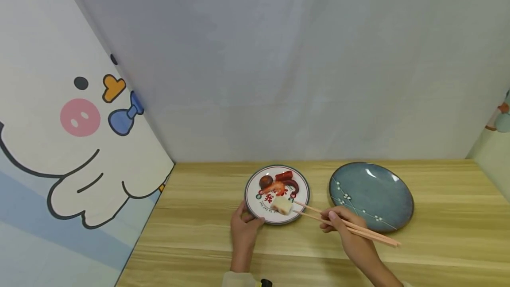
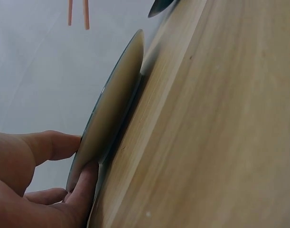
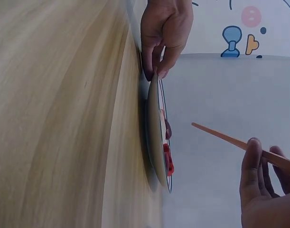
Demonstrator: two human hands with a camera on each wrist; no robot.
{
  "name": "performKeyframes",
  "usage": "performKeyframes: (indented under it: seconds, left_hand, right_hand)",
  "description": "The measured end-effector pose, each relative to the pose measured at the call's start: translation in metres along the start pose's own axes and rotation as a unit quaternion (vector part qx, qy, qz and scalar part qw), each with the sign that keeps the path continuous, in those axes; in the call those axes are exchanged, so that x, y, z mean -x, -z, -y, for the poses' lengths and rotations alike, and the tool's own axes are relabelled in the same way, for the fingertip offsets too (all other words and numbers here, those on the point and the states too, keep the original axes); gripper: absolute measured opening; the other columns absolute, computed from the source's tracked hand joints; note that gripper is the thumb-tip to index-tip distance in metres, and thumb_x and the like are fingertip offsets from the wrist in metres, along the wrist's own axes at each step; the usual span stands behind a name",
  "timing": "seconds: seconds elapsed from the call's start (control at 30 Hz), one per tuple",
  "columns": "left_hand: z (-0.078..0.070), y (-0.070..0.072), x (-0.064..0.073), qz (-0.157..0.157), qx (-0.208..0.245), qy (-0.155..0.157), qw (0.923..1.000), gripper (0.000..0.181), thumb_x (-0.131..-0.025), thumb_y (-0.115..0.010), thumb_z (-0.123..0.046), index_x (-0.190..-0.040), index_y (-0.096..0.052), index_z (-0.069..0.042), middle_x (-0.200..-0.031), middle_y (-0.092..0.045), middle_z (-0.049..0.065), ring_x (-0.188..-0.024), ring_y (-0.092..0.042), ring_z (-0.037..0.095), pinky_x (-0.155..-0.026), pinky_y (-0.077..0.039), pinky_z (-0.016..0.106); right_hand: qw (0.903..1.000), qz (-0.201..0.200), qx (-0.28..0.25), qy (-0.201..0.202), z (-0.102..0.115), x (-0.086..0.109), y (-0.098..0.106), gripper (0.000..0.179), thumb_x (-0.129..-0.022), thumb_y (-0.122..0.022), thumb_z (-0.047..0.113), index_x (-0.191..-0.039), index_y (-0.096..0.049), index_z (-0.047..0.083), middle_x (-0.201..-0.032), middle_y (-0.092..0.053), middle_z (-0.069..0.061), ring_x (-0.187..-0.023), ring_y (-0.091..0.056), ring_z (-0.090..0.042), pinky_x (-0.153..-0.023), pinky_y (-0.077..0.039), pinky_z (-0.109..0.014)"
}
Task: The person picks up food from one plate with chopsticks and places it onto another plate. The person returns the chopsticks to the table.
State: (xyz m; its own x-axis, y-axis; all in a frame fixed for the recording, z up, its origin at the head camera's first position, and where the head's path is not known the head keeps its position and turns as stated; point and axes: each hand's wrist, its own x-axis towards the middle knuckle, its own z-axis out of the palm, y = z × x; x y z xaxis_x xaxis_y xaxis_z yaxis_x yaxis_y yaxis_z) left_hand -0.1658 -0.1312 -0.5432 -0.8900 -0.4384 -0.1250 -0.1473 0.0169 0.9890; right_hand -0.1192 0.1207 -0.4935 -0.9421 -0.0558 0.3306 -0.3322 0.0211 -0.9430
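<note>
Two grips | left hand (image 1: 244, 230) pinches white plate (image 1: 255, 184) | right hand (image 1: 350, 239) holds chopsticks (image 1: 370, 234)

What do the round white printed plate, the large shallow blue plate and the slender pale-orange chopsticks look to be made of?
Round white printed plate: smooth, likely ceramic, from its printed face and plain underside; melamine is possible.
Large shallow blue plate: glossy, likely glazed ceramic, from its bright highlights.
Slender pale-orange chopsticks: fairly matt, wood or plastic; even colour, no clear grain.
</note>
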Motion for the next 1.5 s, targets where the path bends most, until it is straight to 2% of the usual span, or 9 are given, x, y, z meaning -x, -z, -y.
performKeyframes:
  seconds: [0.17,0.3,0.53,0.6,0.77,0.93,1.27,1.5]
  left_hand:
    - [0.000,0.000,0.001,0.001,0.005,-0.006,1.0000,0.084,-0.071,-0.075,0.024,-0.150,-0.047,0.014,-0.123,-0.056,0.026,-0.095,-0.067,0.030,-0.065,-0.054,0.020]
    - [0.000,0.001,0.001,-0.002,-0.002,-0.004,1.0000,0.084,-0.071,-0.076,0.024,-0.150,-0.047,0.014,-0.124,-0.055,0.026,-0.096,-0.067,0.031,-0.065,-0.053,0.020]
    - [0.000,0.001,0.002,0.000,-0.004,-0.005,1.0000,0.083,-0.072,-0.076,0.022,-0.149,-0.048,0.014,-0.124,-0.056,0.026,-0.097,-0.067,0.032,-0.065,-0.054,0.020]
    - [-0.001,0.002,0.002,0.000,-0.007,-0.005,1.0000,0.083,-0.072,-0.076,0.022,-0.149,-0.048,0.014,-0.125,-0.056,0.026,-0.097,-0.066,0.032,-0.065,-0.054,0.021]
    - [-0.001,0.002,0.002,-0.003,-0.014,0.000,0.9999,0.083,-0.072,-0.077,0.020,-0.150,-0.049,0.012,-0.126,-0.057,0.025,-0.097,-0.066,0.031,-0.066,-0.055,0.022]
    - [-0.001,0.002,0.002,-0.003,-0.015,0.002,0.9999,0.083,-0.073,-0.077,0.020,-0.150,-0.049,0.011,-0.127,-0.056,0.025,-0.098,-0.065,0.030,-0.066,-0.055,0.021]
    - [0.000,0.000,0.001,-0.003,-0.004,-0.007,1.0000,0.082,-0.072,-0.076,0.021,-0.149,-0.049,0.012,-0.127,-0.056,0.026,-0.098,-0.066,0.031,-0.066,-0.054,0.020]
    - [0.002,-0.001,0.001,-0.003,0.006,-0.006,1.0000,0.083,-0.072,-0.075,0.023,-0.149,-0.048,0.013,-0.126,-0.054,0.025,-0.096,-0.066,0.029,-0.066,-0.055,0.020]
  right_hand:
    - [0.9995,-0.018,0.013,-0.022,-0.004,-0.002,-0.003,0.026,-0.109,-0.051,0.001,-0.109,-0.066,-0.019,-0.092,-0.076,-0.002,-0.079,-0.074,-0.010,-0.066,-0.063,-0.028]
    - [0.9984,-0.029,0.016,-0.045,-0.007,-0.004,-0.005,0.032,-0.112,-0.048,0.007,-0.111,-0.067,-0.018,-0.094,-0.077,-0.003,-0.080,-0.075,-0.012,-0.068,-0.064,-0.029]
    - [0.9986,-0.010,-0.028,-0.045,-0.012,-0.008,-0.008,0.041,-0.115,-0.038,0.009,-0.117,-0.061,-0.024,-0.105,-0.072,-0.029,-0.086,-0.077,-0.015,-0.074,-0.065,-0.032]
    - [0.9980,-0.005,-0.039,-0.050,-0.014,-0.010,-0.009,0.042,-0.115,-0.038,0.010,-0.119,-0.060,-0.025,-0.107,-0.071,-0.032,-0.088,-0.078,-0.017,-0.075,-0.065,-0.033]
    - [0.9977,-0.024,-0.040,-0.049,-0.019,-0.016,-0.015,0.036,-0.112,-0.047,0.008,-0.114,-0.062,-0.024,-0.096,-0.074,-0.022,-0.080,-0.077,-0.016,-0.068,-0.064,-0.031]
    - [0.9970,-0.033,-0.055,-0.043,-0.024,-0.020,-0.021,0.034,-0.112,-0.046,0.006,-0.112,-0.062,-0.024,-0.091,-0.072,-0.013,-0.073,-0.074,-0.014,-0.062,-0.063,-0.028]
    - [0.9926,-0.031,-0.053,-0.104,-0.023,-0.032,-0.034,0.035,-0.112,-0.046,0.008,-0.120,-0.063,-0.022,-0.102,-0.068,-0.025,-0.074,-0.074,-0.016,-0.062,-0.062,-0.028]
    - [0.9880,-0.035,-0.044,-0.144,-0.023,-0.034,-0.040,0.033,-0.112,-0.047,0.008,-0.123,-0.064,-0.018,-0.107,-0.068,-0.026,-0.075,-0.075,-0.015,-0.060,-0.062,-0.031]
